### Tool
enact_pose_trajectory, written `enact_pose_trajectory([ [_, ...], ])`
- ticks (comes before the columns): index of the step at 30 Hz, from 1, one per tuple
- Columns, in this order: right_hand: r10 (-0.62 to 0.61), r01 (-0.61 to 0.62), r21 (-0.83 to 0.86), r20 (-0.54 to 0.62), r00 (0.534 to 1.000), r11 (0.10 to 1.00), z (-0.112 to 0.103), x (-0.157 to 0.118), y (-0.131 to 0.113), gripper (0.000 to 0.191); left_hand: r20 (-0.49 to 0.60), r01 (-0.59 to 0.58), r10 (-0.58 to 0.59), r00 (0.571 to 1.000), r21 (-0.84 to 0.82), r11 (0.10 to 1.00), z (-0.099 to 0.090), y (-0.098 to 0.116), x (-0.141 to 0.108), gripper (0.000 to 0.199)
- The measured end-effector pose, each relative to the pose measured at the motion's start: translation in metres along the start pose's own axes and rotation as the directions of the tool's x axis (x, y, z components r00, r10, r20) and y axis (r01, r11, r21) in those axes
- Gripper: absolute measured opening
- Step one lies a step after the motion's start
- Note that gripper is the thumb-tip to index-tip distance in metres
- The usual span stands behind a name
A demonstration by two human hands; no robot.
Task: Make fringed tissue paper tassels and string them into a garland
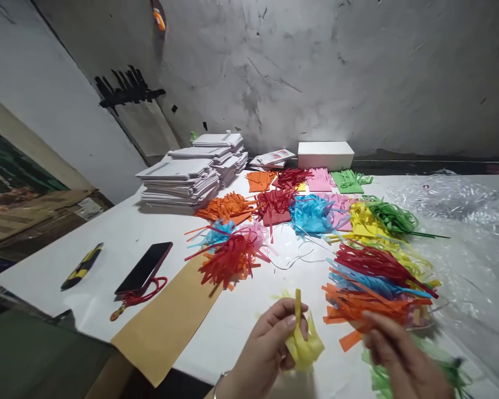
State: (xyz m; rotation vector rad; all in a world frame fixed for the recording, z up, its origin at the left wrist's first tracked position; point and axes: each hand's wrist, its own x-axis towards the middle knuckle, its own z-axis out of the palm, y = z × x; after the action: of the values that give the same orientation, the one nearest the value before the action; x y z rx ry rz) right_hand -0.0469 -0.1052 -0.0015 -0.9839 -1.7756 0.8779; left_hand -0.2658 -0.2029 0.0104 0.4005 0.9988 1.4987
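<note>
My left hand (270, 338), low in the middle of the view, is closed on a yellow paper tassel (305, 344); one strip stands up between the fingers. To its right, my right hand (403, 354) is over the green strips (428, 363), beside the orange paper strips (357, 302). Its fingertips are close together, and whatever may be between them is too small to make out. Red strips (370, 260) and blue strips (366, 280) lie just behind the orange ones. A red fringed bunch (228, 260) rests on the table left of centre.
Stacks of white packets (178, 183), a white box (325, 155) and colourful fringed bundles (311, 213) stand further back. At left lie a phone (144, 269), a cutter (83, 266) and brown paper (170, 318). Clear plastic (474, 266) covers the right side.
</note>
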Motion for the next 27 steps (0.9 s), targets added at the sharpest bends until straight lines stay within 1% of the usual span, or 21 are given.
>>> enact_pose_trajectory([
  [2,-0.083,0.082,0.018,0.077,0.994,0.997,0.028,-0.007,-0.014,0.020,0.032,0.032,-0.029,0.999,-0.099,0.995,0.007,-0.008,0.001,0.031],
  [3,-0.142,0.140,0.032,0.114,0.983,0.990,0.038,-0.009,-0.020,0.020,0.052,0.040,-0.033,0.998,-0.151,0.988,0.008,-0.011,0.002,0.028],
  [5,-0.252,0.245,0.060,0.183,0.950,0.968,0.052,-0.008,-0.027,0.020,0.109,0.068,-0.042,0.993,-0.252,0.965,0.008,-0.014,0.003,0.023],
  [6,-0.266,0.259,0.063,0.201,0.943,0.964,0.055,-0.006,-0.029,0.020,0.140,0.090,-0.050,0.989,-0.292,0.952,0.007,-0.015,0.004,0.022],
  [7,-0.246,0.237,0.066,0.210,0.946,0.969,0.058,-0.005,-0.031,0.019,0.170,0.111,-0.058,0.984,-0.321,0.941,0.006,-0.016,0.004,0.021],
  [8,-0.192,0.181,0.072,0.211,0.958,0.981,0.060,-0.003,-0.033,0.018,0.196,0.129,-0.063,0.978,-0.341,0.931,0.005,-0.017,0.005,0.021],
  [10,-0.025,-0.002,0.123,0.221,0.975,0.992,0.064,-0.001,-0.037,0.023,0.239,0.146,-0.062,0.969,-0.352,0.924,0.004,-0.020,0.007,0.022],
  [11,0.052,-0.096,0.166,0.253,0.966,0.981,0.065,-0.001,-0.039,0.027,0.254,0.141,-0.051,0.966,-0.349,0.927,0.004,-0.022,0.008,0.022],
  [13,0.154,-0.247,0.252,0.341,0.928,0.936,0.069,0.001,-0.045,0.034,0.286,0.116,-0.016,0.958,-0.339,0.934,0.004,-0.027,0.011,0.024],
  [16,0.253,-0.405,0.332,0.417,0.873,0.852,0.073,0.002,-0.053,0.039,0.310,0.094,0.009,0.951,-0.316,0.944,0.003,-0.034,0.013,0.025],
  [19,0.323,-0.490,0.365,0.431,0.843,0.791,0.075,0.002,-0.054,0.045,0.300,0.090,0.001,0.954,-0.292,0.952,-0.001,-0.039,0.016,0.025],
  [23,0.378,-0.534,0.395,0.409,0.831,0.748,0.078,-0.001,-0.046,0.060,0.312,0.047,0.039,0.949,-0.266,0.963,-0.006,-0.044,0.018,0.028],
  [25,0.385,-0.527,0.373,0.393,0.835,0.763,0.080,-0.003,-0.040,0.062,0.278,-0.021,0.064,0.958,-0.154,0.988,-0.010,-0.045,0.016,0.030],
  [26,0.375,-0.510,0.354,0.385,0.843,0.784,0.080,-0.003,-0.038,0.060,0.244,-0.085,0.095,0.965,-0.048,0.995,-0.012,-0.044,0.015,0.030],
  [27,0.361,-0.489,0.335,0.378,0.853,0.805,0.081,-0.004,-0.036,0.058,0.206,-0.157,0.137,0.969,0.082,0.984,-0.014,-0.043,0.013,0.029],
])
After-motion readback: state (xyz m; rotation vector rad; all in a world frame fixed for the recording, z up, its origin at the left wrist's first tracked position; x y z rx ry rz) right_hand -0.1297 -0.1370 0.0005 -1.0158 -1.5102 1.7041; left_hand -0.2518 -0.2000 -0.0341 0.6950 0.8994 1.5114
